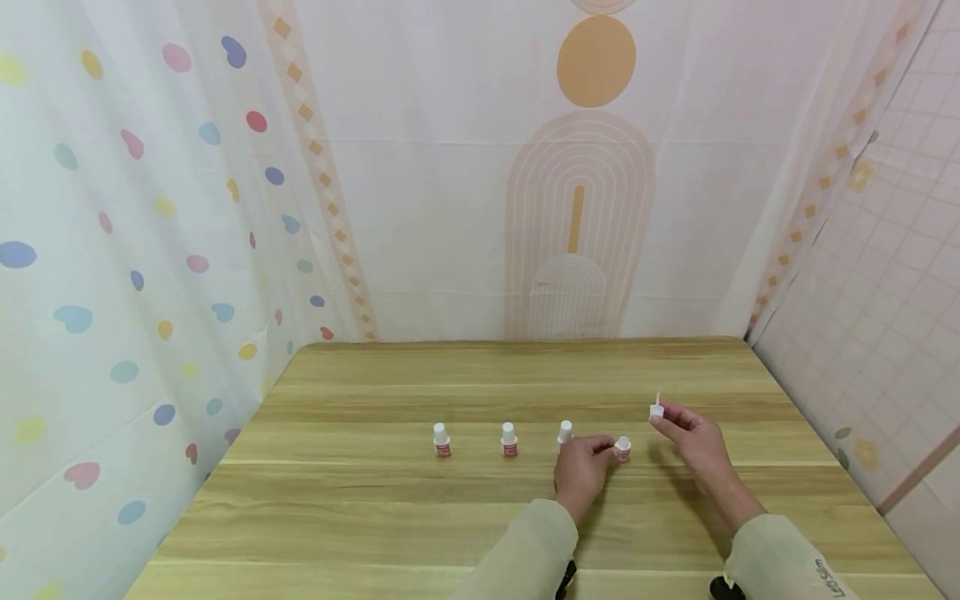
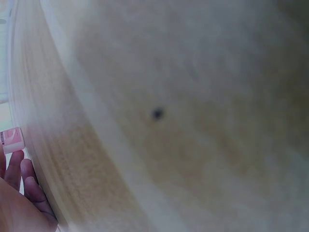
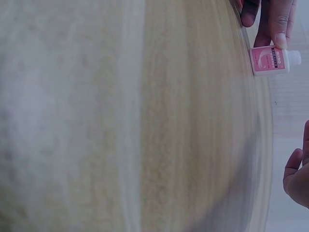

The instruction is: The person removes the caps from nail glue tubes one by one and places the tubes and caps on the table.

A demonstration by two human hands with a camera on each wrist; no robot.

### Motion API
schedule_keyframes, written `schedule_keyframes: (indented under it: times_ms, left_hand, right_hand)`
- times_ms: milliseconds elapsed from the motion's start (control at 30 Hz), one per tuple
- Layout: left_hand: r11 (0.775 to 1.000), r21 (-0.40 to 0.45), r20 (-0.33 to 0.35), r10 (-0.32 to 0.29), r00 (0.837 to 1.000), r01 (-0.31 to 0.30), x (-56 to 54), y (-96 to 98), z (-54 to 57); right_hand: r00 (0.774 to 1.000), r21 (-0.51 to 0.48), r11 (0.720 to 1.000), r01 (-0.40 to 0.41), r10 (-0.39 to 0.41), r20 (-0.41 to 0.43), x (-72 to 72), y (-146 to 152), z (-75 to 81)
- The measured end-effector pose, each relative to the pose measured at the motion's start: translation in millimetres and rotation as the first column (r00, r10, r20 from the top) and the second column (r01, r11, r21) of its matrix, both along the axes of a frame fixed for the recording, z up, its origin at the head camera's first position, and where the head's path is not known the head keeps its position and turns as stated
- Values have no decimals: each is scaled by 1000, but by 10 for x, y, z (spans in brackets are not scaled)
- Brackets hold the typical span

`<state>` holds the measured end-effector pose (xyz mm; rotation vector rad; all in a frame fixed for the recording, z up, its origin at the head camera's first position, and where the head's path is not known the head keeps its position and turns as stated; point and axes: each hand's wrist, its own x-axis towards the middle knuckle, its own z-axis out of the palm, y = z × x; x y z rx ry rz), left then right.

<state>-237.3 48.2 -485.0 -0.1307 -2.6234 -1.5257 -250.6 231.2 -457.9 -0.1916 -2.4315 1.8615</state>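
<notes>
My left hand (image 1: 581, 477) holds a small white bottle (image 1: 622, 450) with a pink label, thumb and fingers at its side. This bottle stands on the table with its neck uncovered; its pink label (image 3: 268, 59) shows sideways in the right wrist view. Up and to the right of it, my right hand (image 1: 699, 446) pinches a white cap (image 1: 656, 412) above the table, its thin applicator stem pointing upward. Just left of the held bottle stands a capped bottle (image 1: 566, 430), partly hidden by my left hand. In the left wrist view, a pink label (image 2: 12, 137) shows at the fingertips.
Two more capped bottles stand in the same row to the left, one nearer the middle (image 1: 509, 440) and one farther out (image 1: 442, 440). The wood-grain table (image 1: 337, 500) reaches back to a patterned curtain (image 1: 442, 208), with more curtain along both sides.
</notes>
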Motion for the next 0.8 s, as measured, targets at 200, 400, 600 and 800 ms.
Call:
schedule_keyframes:
  times_ms: [200,400,600,800]
  left_hand:
    - [1000,3,4,1,1000,-1,-4,5,2]
    - [1000,2,0,3,1000,-3,-1,9,9]
    - [1000,9,-1,-4,1000,4,1,2,12]
    - [1000,18,-8,-6,1000,6,-2,6,6]
  right_hand:
    - [1000,-3,1000,-2,2,-13,0,5,-6]
    - [1000,-1,1000,-3,3,-30,-2,4,-7]
    - [999,-9,1000,1,-2,-36,-8,6,-1]
    - [999,12,1000,-11,11,-32,-6,29,-4]
